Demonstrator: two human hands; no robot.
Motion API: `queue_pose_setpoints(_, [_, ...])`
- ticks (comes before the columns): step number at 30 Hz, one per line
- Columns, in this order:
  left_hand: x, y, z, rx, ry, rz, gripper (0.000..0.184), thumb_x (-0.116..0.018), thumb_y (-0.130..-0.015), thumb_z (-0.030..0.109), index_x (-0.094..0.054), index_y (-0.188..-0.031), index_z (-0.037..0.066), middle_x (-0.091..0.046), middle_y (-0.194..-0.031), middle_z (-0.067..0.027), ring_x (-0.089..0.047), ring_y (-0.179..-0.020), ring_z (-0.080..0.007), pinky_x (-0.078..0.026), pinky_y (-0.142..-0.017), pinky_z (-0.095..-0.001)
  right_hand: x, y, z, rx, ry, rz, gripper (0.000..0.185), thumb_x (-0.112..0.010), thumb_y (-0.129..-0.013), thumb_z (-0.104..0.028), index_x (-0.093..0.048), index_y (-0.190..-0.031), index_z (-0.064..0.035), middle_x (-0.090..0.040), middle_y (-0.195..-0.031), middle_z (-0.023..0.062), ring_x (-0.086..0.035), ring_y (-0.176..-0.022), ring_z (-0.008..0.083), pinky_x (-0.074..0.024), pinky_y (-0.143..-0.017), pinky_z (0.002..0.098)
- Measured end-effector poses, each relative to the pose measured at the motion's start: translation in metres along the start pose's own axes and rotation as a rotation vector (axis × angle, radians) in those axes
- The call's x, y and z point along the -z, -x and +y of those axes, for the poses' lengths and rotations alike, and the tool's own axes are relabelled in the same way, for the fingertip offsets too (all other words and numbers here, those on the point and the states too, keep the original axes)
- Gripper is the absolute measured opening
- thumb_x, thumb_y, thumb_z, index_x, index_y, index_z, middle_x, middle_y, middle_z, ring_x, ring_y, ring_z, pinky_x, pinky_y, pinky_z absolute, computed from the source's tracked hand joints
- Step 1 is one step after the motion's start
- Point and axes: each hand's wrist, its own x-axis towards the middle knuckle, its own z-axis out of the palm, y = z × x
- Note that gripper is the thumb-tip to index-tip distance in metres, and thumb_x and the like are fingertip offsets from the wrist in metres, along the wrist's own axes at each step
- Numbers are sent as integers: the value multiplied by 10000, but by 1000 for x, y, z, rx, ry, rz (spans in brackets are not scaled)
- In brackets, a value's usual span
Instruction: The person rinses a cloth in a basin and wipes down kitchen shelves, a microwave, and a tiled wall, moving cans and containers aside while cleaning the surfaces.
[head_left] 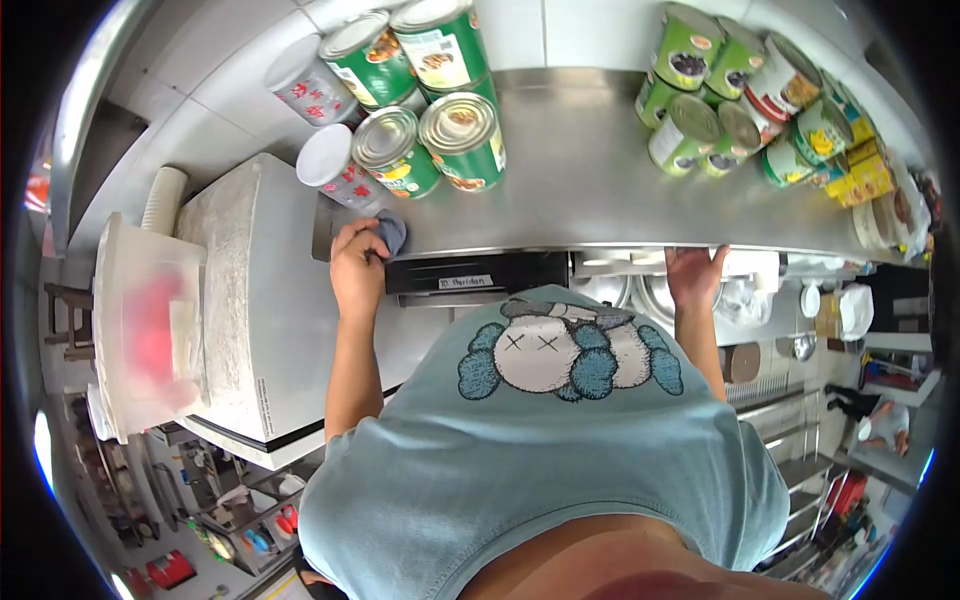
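Left hand (357,265) is gripping a blue-gray cloth (393,233), fingers curling around it; cloth is sitting at the front left of the metal shelf (570,160), just below the white-lidded tins (345,180). Right hand (694,275) is reaching up to the shelf's front edge, palm showing, thumb spreading to the right; fingers are disappearing under the edge, so can't tell if it's gripping anything. Green cans (466,142) are standing stacked beside the tins, on their right. More cans (686,135) are crowding the shelf's right end, with yellow boxes (866,175) beside them. Black drawer (535,268), labelled, is showing below the shelf, between the hands. Plastic bin (140,335) is sitting far left.
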Motion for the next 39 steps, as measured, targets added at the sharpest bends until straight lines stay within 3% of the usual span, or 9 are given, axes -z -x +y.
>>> queue_pose_setpoints(7, [-38, -16, 7, 89, -94, 316, 237, -610, -718, -37, -682, -890, 110, -637, -1168, -99, -560, -1073, -355, -448, -937, -436, -64, 53, 29, 1295, 899, 154, 446, -687, -893, -79, -432, -1258, -71, -476, -1356, 112, -444, -1204, 212, -332, -1012, 368])
queue_pose_setpoints(15, [-27, -30, 39, 104, 966, -150, 360, -547, -855, -20, -564, -1207, 50, -569, -1214, -66, -504, -1183, -169, -387, -1036, -329, -198, 50, 95, 567, 1136, -1004, 762, -873, -741, -211, -433, -1353, -98, -483, -1386, 132, -471, -1277, 250, -393, -1040, 422])
queue_pose_setpoints(17, [-25, -45, 82, -88, 1158, -401, 613, -540, -992, 415, -375, -1465, 61, -375, -1473, -144, -366, -1380, -255, -274, -1149, -378, -203, 63, 107, 484, 1116, -1175, 811, -879, -742, -211, -401, -1388, -99, -480, -1377, 131, -457, -1291, 241, -388, -1054, 425])
queue_pose_setpoints(20, [-17, -58, 120, -276, 1418, -608, 765, -573, -961, 504, -312, -1548, 88, -262, -1609, -151, -274, -1478, -282, -249, -1175, -411, -195, 56, 115, 361, 802, -906, 742, -773, -844, -100, -315, -1427, -79, -522, -1286, 115, -486, -1243, 222, -399, -1054, 382])
queue_pose_setpoints(22, [-3, -74, 130, -554, 750, -621, 687, -633, -946, 394, -409, -1502, 57, -416, -1535, -134, -355, -1441, -275, -238, -1183, -447, -197, 27, 95, 521, 838, -633, 670, -697, -886, -34, -294, -1420, -53, -552, -1238, 120, -528, -1188, 230, -413, -1038, 358])
queue_pose_setpoints(26, [-7, -72, 103, -351, 816, -486, 483, -669, -919, 117, -549, -1384, 62, -553, -1420, -91, -516, -1315, -223, -385, -1095, -392, -202, -18, 64, 1109, 1781, -293, 718, -683, -886, -167, -286, -1459, 5, -471, -1371, 280, -371, -1357, 441, -353, -1091, 500])
queue_pose_setpoints(29, [-15, -63, 83, -206, 965, -480, 390, -632, -959, 116, -578, -1343, 65, -597, -1360, -79, -546, -1263, -195, -399, -1076, -365, -194, -57, 103, 853, 2337, -198, 755, -651, -906, -268, -276, -1495, 20, -412, -1429, 267, -314, -1363, 475, -330, -1089, 543])
queue_pose_setpoints(35, [-8, -43, 72, -37, 1198, -440, 344, -593, -992, 107, -577, -1328, 32, -616, -1329, -88, -555, -1237, -194, -410, -1061, -346, -240, -143, 143, 969, 2122, 175, 375, -600, -893, -175, -557, -1221, 2, -512, -1253, 185, -491, -1157, 367, -443, -984, 485])
queue_pose_setpoints(39, [-7, -37, 57, 43, 1241, -401, 329, -580, -999, 95, -576, -1319, 20, -625, -1314, -97, -564, -1228, -191, -407, -1061, -337, -257, -127, 185, 1212, 2063, -295, 172, -571, -865, -102, -629, -1009, -29, -573, -1122, 167, -561, -1067, 342, -516, -890, 441])
